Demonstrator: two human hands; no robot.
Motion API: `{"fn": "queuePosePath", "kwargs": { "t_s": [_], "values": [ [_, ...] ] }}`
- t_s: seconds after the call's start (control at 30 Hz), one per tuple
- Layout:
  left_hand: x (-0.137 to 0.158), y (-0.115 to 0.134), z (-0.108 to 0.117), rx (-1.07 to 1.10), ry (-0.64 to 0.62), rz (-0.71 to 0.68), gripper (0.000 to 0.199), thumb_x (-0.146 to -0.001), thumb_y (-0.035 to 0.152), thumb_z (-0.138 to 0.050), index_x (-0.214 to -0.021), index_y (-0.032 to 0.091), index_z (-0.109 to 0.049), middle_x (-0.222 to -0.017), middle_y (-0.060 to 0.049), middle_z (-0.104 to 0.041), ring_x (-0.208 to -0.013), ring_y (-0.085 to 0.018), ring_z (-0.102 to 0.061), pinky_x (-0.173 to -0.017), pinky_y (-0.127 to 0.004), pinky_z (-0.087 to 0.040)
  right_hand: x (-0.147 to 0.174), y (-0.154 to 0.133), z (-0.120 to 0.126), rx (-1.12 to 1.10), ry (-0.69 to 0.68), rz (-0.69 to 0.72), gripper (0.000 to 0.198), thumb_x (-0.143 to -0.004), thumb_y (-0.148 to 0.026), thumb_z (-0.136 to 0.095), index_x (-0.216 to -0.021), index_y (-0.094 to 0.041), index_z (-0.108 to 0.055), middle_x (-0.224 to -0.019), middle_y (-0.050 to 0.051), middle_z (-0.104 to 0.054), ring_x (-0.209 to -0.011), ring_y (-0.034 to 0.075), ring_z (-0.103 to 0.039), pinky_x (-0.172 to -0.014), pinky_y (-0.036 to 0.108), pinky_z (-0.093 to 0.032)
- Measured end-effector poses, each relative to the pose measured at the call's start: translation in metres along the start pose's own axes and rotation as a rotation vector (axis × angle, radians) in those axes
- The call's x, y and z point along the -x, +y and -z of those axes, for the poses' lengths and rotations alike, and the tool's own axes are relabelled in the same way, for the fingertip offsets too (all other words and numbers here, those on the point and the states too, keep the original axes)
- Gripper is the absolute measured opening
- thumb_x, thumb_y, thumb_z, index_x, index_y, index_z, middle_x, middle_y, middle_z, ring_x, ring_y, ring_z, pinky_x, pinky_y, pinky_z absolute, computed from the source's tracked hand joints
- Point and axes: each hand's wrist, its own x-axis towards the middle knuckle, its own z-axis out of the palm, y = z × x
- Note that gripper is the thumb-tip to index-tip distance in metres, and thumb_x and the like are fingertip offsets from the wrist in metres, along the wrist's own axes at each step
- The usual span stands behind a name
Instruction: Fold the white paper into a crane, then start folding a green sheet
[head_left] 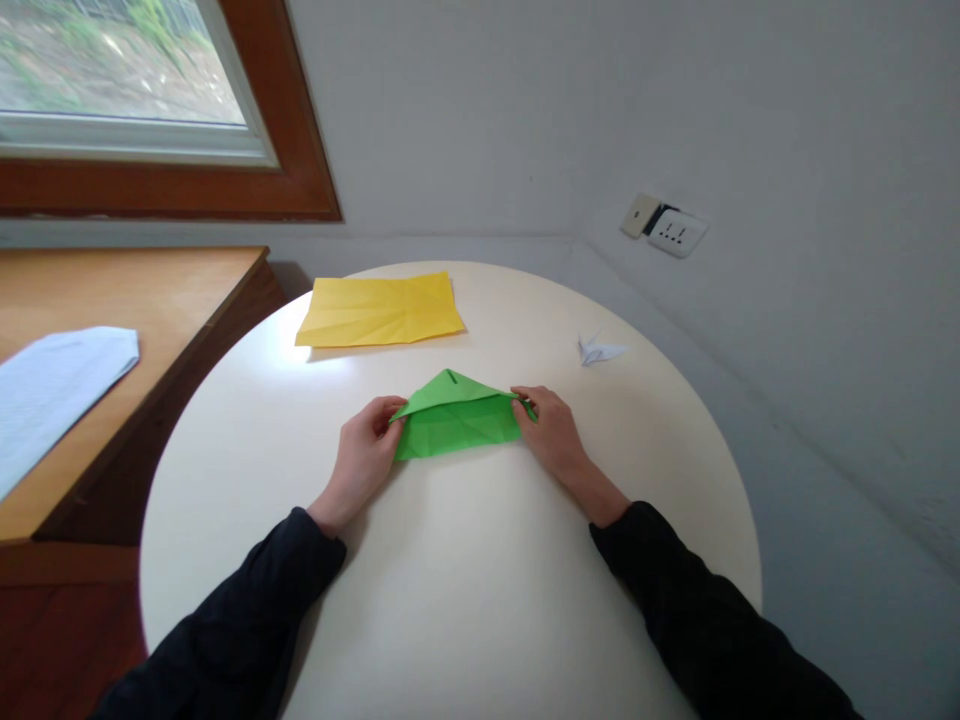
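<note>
A sheet of green paper (457, 425), creased and partly folded, is stretched between my two hands over the white table. Its upper part forms a low triangle with a small dark slit or mark near the peak; the lower part is a flat band. At the left corner, my left hand (364, 450) pinches the paper between thumb and fingers. My right hand (551, 430) grips the opposite corner the same way, a bit of green showing past its fingers. Whether the sheet's lower edge touches the table, I cannot tell.
Beyond the green paper lies a creased yellow sheet (382, 312) on the round white table (465, 600). A small white folded paper piece (598, 350) sits at the far right. On the left, a wooden desk (150, 285) bears a pale cloth-like item (67, 385). Walls stand behind and right.
</note>
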Motion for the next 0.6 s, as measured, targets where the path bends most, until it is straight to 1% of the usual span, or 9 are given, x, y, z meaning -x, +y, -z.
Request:
{"fn": "queuePosePath", "kwargs": {
  "t_s": [0.13, 0.23, 0.33, 0.47, 0.6],
  "values": [
    [0.001, 0.003, 0.000, 0.031, 0.005, 0.018, 0.026, -0.073, 0.031, -0.056, -0.092, 0.015, -0.065, -0.083, -0.007, -0.069, -0.072, -0.018, -0.061, -0.063, -0.029, -0.047, 0.000, -0.001, 0.000, -0.070, 0.029, -0.008, 0.025, -0.081, -0.025, -0.047, -0.094, -0.019, -0.067, -0.093, 0.010, -0.069, -0.087, 0.024, -0.062, -0.081, 0.041, -0.048],
    [0.000, 0.005, -0.001, 0.081, 0.004, 0.027, 0.027, -0.072, 0.032, -0.056, -0.091, 0.014, -0.067, -0.085, -0.007, -0.070, -0.073, -0.018, -0.062, -0.063, -0.028, -0.047, 0.000, -0.003, 0.001, -0.169, 0.036, -0.042, 0.025, -0.081, -0.027, -0.047, -0.095, -0.020, -0.066, -0.097, 0.008, -0.070, -0.090, 0.023, -0.063, -0.083, 0.040, -0.049],
    [0.000, 0.007, -0.001, 0.151, -0.015, 0.053, 0.030, -0.071, 0.033, -0.058, -0.091, 0.013, -0.068, -0.088, -0.008, -0.071, -0.076, -0.019, -0.063, -0.065, -0.028, -0.048, 0.000, -0.006, 0.002, -0.287, 0.045, -0.048, 0.028, -0.081, -0.027, -0.046, -0.101, -0.020, -0.065, -0.102, 0.006, -0.070, -0.095, 0.022, -0.063, -0.087, 0.039, -0.048],
    [-0.001, 0.010, 0.001, 0.208, -0.014, 0.101, 0.033, -0.069, 0.034, -0.062, -0.093, 0.012, -0.069, -0.091, -0.009, -0.071, -0.079, -0.019, -0.063, -0.068, -0.029, -0.047, 0.000, -0.009, 0.004, -0.389, 0.048, -0.028, 0.029, -0.080, -0.027, -0.049, -0.103, -0.019, -0.064, -0.106, 0.006, -0.069, -0.100, 0.021, -0.062, -0.093, 0.039, -0.045],
    [-0.001, 0.015, 0.005, 0.302, 0.006, 0.199, 0.036, -0.063, 0.034, -0.068, -0.091, 0.012, -0.071, -0.091, -0.009, -0.071, -0.077, -0.019, -0.062, -0.068, -0.029, -0.047, 0.001, -0.013, 0.011, -0.474, 0.030, -0.035, 0.027, -0.078, -0.032, -0.055, -0.099, -0.019, -0.065, -0.104, 0.007, -0.069, -0.100, 0.022, -0.062, -0.092, 0.039, -0.045]
  ]
}}
